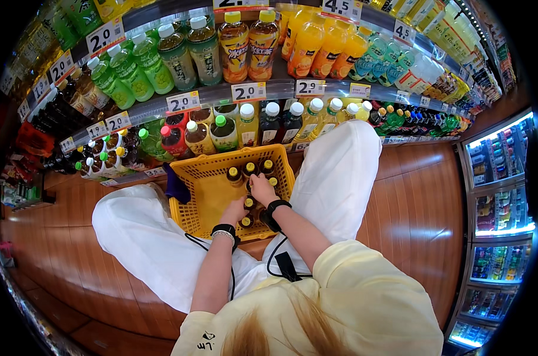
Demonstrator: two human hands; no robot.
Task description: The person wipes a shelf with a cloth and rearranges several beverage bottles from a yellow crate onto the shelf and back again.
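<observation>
A yellow plastic shopping basket (202, 222) stands between my knees, with several dark bottles with yellow caps (234, 176) upright in its right part. Inside it, my left hand (236, 211) is at a yellow-capped bottle (250, 203) near the basket's middle; the fingers are partly hidden, so its hold is unclear. My right hand (263, 190) reaches in just above and to the right, fingertips at the top of another bottle, whose cap the hand covers. A dark purple cloth (177, 184) hangs over the basket's left rim. Both wrists wear black bands.
Shelves of bottled drinks (246, 92) with price tags curve across the far side. The lowest row of bottles (224, 133) stands right behind the basket. Glass-fronted lit coolers (500, 209) line the right. Wooden flooring (411, 200) lies around my bent legs.
</observation>
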